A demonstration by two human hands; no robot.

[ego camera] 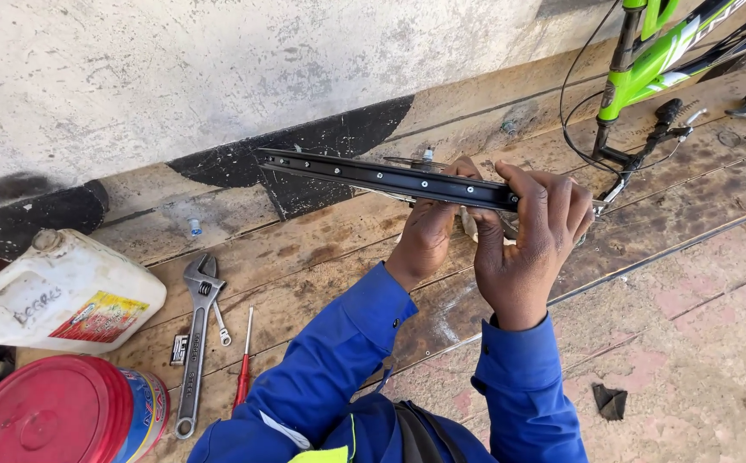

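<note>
Wooden plank floor (321, 257): worn brown boards lying under the grip and everything else, running up to a stained wall beyond the hands.
Bicycle (656, 60): bright green frame with black cables, standing right of the grip and beyond it, well apart from the hands.
Jerrycan (64, 296): white plastic, on its side with a coloured label, far left of the grip and lower.
Tub (64, 411): round, with a red lid and a blue printed side, below the jerrycan, far left of the grip.
Long black metal strip (390, 176): narrow, flat, with small pale rivets or holes along it, held up above the boards nearly level; most of its length runs out leftward from the grip.
Right hand (531, 240): wrapped round the strip's right end, fingers curled over the top edge, thumb on the near side, pinching it firmly.
Left hand (428, 231): just left of the right hand, fingers closed behind the strip; what the fingertips press is hidden.
Adjustable wrench (194, 343): grey steel, lying on the boards below and left of the grip.
Screwdriver (244, 369): thin, with a red handle, just right of the wrench.
</note>
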